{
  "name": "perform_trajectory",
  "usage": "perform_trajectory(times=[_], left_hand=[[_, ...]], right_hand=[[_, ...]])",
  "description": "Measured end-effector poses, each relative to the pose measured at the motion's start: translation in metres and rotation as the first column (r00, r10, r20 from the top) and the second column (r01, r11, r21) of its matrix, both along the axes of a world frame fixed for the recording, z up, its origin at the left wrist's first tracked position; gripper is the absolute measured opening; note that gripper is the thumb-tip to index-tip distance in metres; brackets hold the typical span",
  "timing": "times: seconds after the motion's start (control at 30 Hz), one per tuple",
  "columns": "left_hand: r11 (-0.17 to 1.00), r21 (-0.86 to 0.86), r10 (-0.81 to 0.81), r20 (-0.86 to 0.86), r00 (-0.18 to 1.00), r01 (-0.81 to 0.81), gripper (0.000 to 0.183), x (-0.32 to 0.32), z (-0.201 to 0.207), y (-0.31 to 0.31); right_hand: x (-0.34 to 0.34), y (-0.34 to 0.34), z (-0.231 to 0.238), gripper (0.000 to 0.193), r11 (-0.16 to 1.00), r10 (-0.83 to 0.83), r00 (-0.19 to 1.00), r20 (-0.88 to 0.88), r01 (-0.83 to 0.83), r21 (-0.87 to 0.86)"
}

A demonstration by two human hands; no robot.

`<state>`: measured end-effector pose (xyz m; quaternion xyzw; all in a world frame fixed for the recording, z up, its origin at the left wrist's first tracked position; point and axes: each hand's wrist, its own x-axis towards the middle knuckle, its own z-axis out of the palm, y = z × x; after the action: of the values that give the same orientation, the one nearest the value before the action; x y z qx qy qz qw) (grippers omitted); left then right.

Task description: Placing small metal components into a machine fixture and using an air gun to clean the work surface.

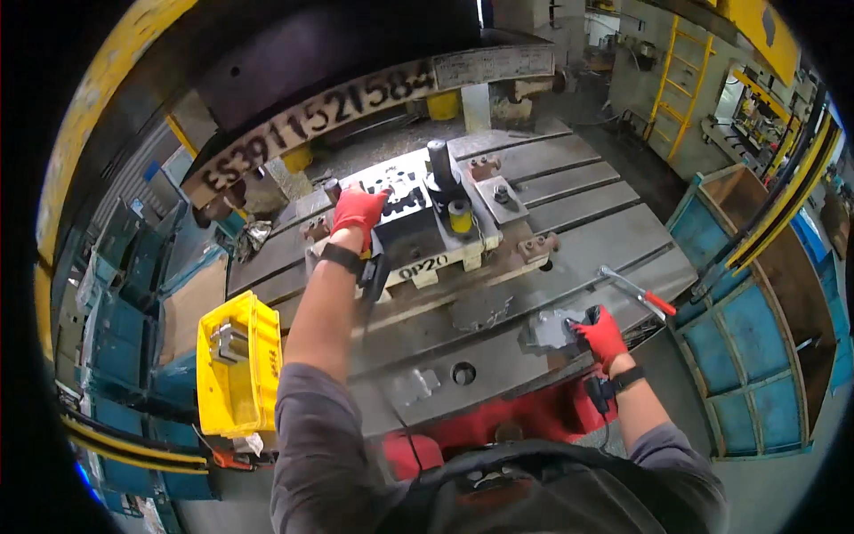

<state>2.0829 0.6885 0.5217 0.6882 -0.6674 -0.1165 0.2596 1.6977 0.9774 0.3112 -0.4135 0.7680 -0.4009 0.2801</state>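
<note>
My left hand (358, 212), in a red glove, reaches forward to the left edge of a die block on the press bed. Its fingers lie by the bright, cut-out upper face (405, 191) of the die, and what they do there is hard to make out. Beside it rise a thick steel guide post (439, 160) and a yellow cylinder (460, 215). At the front right of the bed, my right hand (607, 338), also red-gloved, is closed at the right edge of a flat, shiny metal piece (547, 329).
A hammer-like tool with a red grip (658, 303) lies at the bed's right corner. Another small metal piece (418, 384) rests near the front edge, beside a round hole. Left stands a yellow bin (209, 378) holding metal parts; right, a blue crate (743, 356). The press's upper part (356, 111) hangs overhead.
</note>
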Motion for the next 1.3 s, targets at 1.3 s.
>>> perform_trajectory(times=[1.3], left_hand=[[0.998, 0.033, -0.059, 0.182, 0.981, 0.054, 0.069, 0.063, -0.145, 0.317]], right_hand=[[0.021, 0.006, 0.04, 0.051, 0.998, 0.05, 0.996, -0.075, -0.047, 0.033]])
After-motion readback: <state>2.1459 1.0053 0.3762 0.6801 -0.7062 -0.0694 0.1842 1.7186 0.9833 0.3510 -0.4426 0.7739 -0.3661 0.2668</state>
